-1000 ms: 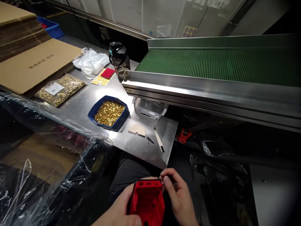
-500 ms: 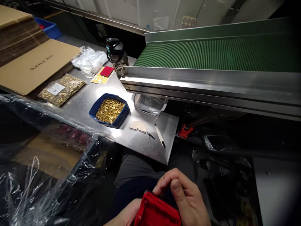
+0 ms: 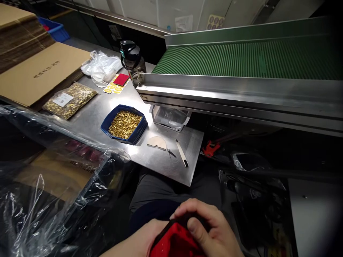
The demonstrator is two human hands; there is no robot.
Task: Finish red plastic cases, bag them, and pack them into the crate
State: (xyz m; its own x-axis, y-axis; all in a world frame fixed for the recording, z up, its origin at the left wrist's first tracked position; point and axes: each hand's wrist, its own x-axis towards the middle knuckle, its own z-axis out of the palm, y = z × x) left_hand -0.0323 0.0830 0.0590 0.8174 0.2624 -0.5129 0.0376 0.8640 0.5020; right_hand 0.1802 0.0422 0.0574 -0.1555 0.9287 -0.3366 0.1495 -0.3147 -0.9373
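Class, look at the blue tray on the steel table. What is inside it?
The blue tray holds a heap of small gold pieces. They cover its floor, so anything beneath them is hidden.

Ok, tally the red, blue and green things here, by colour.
Red: 3 (red part held in the left hand and right hand; flat pad on the table; small tool past the table's corner)
Blue: 2 (tray of brass bits; bin far left)
Green: 1 (conveyor belt)
Total: 6
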